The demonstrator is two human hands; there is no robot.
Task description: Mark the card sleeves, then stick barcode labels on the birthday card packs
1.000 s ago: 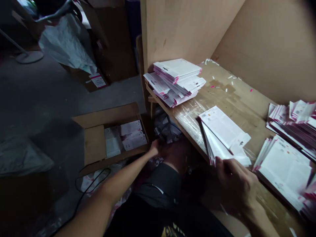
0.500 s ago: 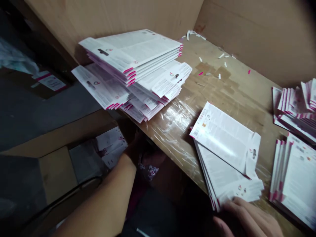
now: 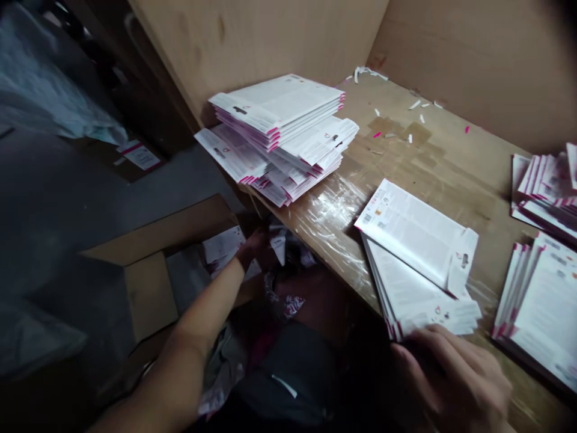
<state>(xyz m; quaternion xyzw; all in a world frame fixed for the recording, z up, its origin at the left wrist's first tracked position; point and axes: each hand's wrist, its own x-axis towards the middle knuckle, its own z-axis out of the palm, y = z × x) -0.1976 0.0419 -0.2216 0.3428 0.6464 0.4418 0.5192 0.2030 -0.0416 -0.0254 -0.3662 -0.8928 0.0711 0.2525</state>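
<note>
White and pink scraps [image 3: 415,104] lay on the table [image 3: 478,162], near the wooden back panel [image 3: 473,66]. At far left, a crumpled bag [image 3: 45,78] sagged over a box [image 3: 101,159] with a pink-edged label [image 3: 140,156].

Pale wooden panels [image 3: 279,45] meet in a corner behind a brown tabletop [image 3: 437,162], its front edge glossy and scuffed. Beyond it, the grey floor [image 3: 40,192] falls into shadow. The light is dim, with a bright glare on the tabletop.

The packets [image 3: 412,237] are white edged with pink, the tabletop [image 3: 455,171] brown.
</note>
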